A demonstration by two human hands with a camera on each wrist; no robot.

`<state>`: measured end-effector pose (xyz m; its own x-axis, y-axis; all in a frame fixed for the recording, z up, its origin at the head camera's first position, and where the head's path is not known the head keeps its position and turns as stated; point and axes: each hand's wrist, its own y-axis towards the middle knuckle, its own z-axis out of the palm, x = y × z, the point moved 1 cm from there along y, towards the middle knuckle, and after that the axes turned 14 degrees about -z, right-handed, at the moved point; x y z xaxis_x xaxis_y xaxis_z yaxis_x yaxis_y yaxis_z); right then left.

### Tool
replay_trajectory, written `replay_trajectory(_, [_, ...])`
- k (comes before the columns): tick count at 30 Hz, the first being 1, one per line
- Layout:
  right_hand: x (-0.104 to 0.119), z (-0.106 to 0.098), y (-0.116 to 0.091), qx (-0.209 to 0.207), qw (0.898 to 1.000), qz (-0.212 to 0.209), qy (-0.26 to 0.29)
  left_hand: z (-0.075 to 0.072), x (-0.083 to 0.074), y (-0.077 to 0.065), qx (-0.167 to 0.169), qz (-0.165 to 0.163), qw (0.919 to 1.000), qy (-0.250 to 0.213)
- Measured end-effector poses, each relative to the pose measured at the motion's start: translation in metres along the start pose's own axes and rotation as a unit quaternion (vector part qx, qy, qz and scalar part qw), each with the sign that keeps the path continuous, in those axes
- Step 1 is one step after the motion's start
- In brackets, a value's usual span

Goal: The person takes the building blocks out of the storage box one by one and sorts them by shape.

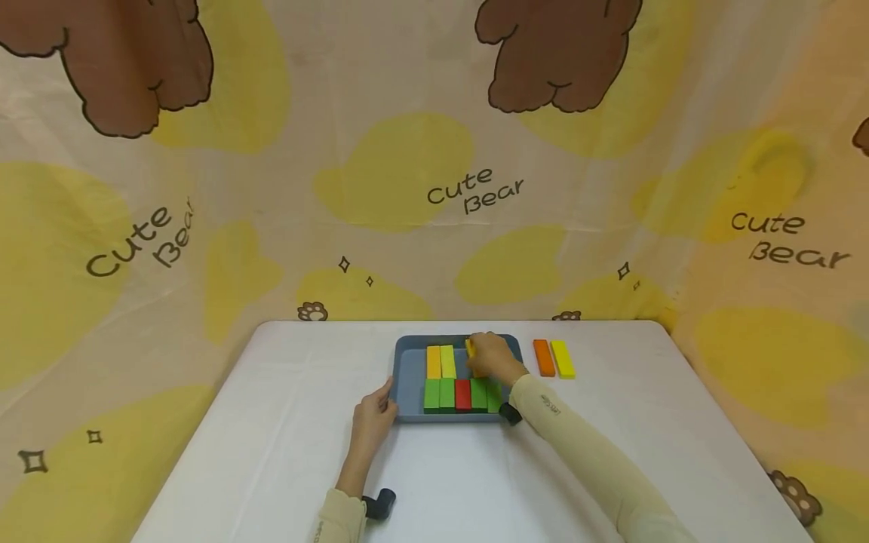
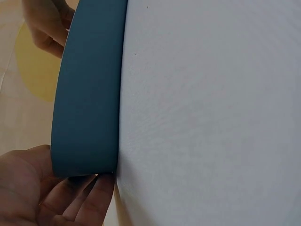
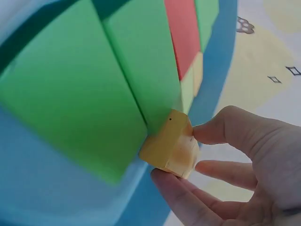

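A blue-grey tray (image 1: pixel 410 369) on the table holds a front row of several green blocks (image 1: pixel 431 395) with one red block (image 1: pixel 463 395) among them. Behind that row, an orange-yellow block (image 1: pixel 434 362) and a pale yellow block (image 1: pixel 448 362) lie side by side. My left hand (image 1: pixel 373 417) grips the tray's near left corner, fingers and thumb round its wall (image 2: pixel 87 103) in the left wrist view. Over the tray's right back part, my right hand (image 1: pixel 494 357) pinches a yellow wooden block (image 3: pixel 171 143) between thumb and fingers, close beside the green blocks.
To the right of the tray, an orange block (image 1: pixel 544 357) and a bright yellow block (image 1: pixel 563 359) lie on the white table (image 1: pixel 305 362). A patterned cloth (image 1: pixel 380 181) with bears hangs behind the table.
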<state>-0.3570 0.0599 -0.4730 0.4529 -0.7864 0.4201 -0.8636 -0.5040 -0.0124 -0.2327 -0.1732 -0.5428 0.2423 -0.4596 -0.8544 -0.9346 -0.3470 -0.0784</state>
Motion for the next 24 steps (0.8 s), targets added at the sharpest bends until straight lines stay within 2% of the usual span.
replay_trajectory(3, [-0.005,-0.01,-0.004,-0.006,1.0,-0.007,0.01,0.0,0.0,0.001,0.001,0.0,1.0,-0.002])
replay_trajectory(10, [-0.023,-0.035,-0.017,-0.031,0.999,-0.013,-0.015,0.0,0.0,0.0,0.002,-0.003,1.0,-0.004])
replay_trajectory(14, [-0.04,-0.053,-0.029,-0.048,0.999,-0.007,0.007,0.0,0.0,-0.001,0.006,-0.003,1.0,-0.005])
replay_trajectory(19, [-0.066,-0.074,-0.044,-0.055,0.998,0.02,0.028,0.0,0.0,0.0,0.006,-0.002,1.0,-0.005])
replay_trajectory(24, [-0.098,-0.088,-0.058,-0.037,0.997,0.067,0.033,0.0,-0.002,-0.001,0.001,-0.003,1.0,-0.006])
